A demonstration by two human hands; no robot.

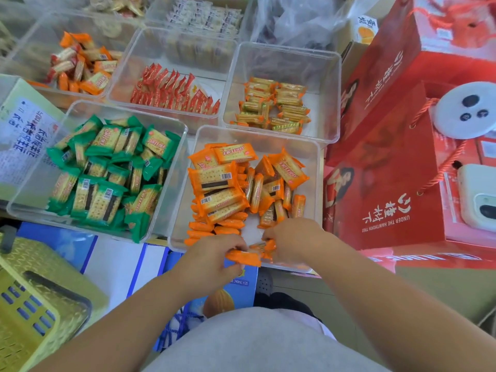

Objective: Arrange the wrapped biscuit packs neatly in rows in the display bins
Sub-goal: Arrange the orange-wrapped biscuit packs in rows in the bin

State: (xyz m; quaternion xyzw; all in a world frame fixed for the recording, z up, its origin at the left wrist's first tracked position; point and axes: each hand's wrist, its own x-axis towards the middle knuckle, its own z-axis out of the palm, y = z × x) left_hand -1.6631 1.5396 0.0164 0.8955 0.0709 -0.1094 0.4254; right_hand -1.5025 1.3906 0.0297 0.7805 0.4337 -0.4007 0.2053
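Two hands are in view, the left hand (pixel 212 260) and the right hand (pixel 292 242). Five clear bins fill the two nearer rows, one for each kind: green packs (pixel 104 183), orange packs (pixel 217 181), red packs (pixel 171 89), small yellow packs (pixel 273 106), and mixed orange-and-red packs (pixel 80 65). Each heap overlaps too much for an exact count. Bins farther back are too blurred to number. There is one yellow basket (pixel 35 299), one white round device (pixel 467 110), and at least two red gift bags (pixel 389 170).

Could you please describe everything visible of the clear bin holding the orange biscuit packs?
The bin is a clear plastic box, open-topped, with rounded corners. It stands level beside the green-pack bin. Inside, orange packs lie heaped at its left, looser at its right. The left hand and right hand each hold packs at its near rim.
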